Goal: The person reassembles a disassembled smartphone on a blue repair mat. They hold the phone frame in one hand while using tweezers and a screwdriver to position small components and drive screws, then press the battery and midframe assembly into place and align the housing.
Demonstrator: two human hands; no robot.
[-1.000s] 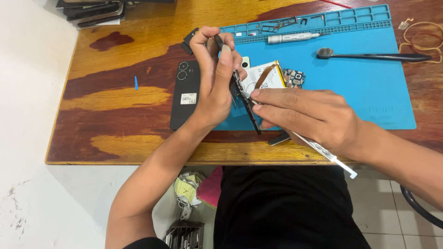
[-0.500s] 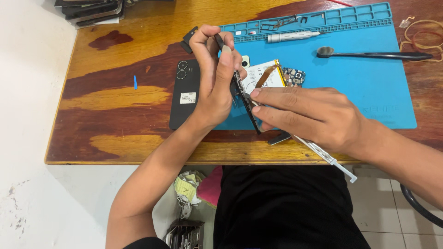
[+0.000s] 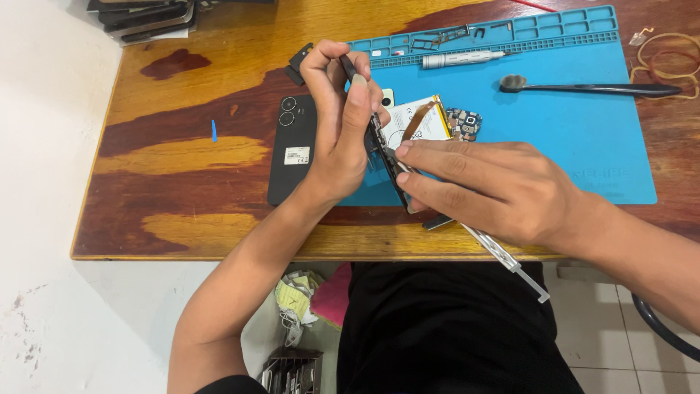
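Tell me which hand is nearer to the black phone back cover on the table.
Left. The left hand hovers directly beside the black back cover, overlapping its right edge, gripping the phone frame. The right hand is farther right, over the blue mat.

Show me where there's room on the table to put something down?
The blue mat lies bare below the black-handled brush. The wooden table is bare left of the black phone back cover. It is crowded where the left hand and right hand grip the phone frame, and along the mat's tray row.
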